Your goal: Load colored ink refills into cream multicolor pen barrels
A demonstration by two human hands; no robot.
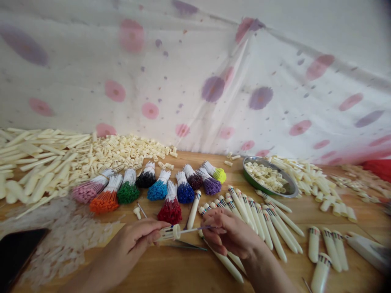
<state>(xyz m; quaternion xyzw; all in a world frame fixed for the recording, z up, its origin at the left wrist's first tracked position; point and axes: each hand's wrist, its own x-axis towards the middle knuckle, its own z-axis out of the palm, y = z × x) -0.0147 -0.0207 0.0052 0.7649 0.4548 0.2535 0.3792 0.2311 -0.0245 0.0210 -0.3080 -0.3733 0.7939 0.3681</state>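
My left hand [137, 240] is closed around a cream slotted pen barrel top [174, 232], its wider rim facing right. In my right hand [230, 234], the fingers pinch a thin pen refill [192, 230], white at one end and purple toward the fingertips. The white end points at the rim of the barrel top; whether it is inside cannot be made out. Below them lies a thin dark pointed tool [195, 246], partly hidden. Behind stand bundles of refills in several colours, such as red [170, 207], purple [210, 184] and orange [105, 198].
Assembled multicolour pens [276, 234] lie in rows to the right. A green-sided metal bowl [293, 191] holds small cream parts. Cream barrels [36, 175] and slotted pieces [122, 150] are heaped at left, above clear plastic bits [64, 236] and a dark phone [18, 252].
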